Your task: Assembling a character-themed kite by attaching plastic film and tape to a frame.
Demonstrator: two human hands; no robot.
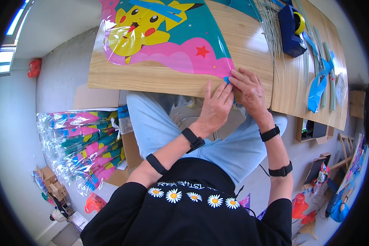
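In the head view, both hands meet at the near corner of a colourful kite sail that lies flat on the wooden table, its tip reaching the table's near edge. The left hand lies with fingers stretched out flat, pressing down beside the tip. The right hand has its fingertips pinched on a small piece of blue tape right at the sail's corner — neither hand is clenched, and neither lifts anything clear of the table.

The likeliest slip, judged from how things lie, is at that corner. The tape piece is tiny and the film looks thin and glossy, so it could stick crooked, fold onto itself, or catch a wrinkle if the left hand's pressure lets the sail creep. Because the tip sits right at the table edge, a push outward could carry the corner past the edge, where nothing backs it. A hard tug might also crease or tear the film.

Much is hidden. The fingers cover the very tip, so whether the tape is already stuck down or only held cannot be told. The sail's far part is cut off at the top of the picture. Further along the table stand a dark blue tape dispenser, a bundle of thin pale sticks and loose blue strips — bent by the lens and hard to count. On the floor at the person's left, a heap of wrapped kites blurs together.
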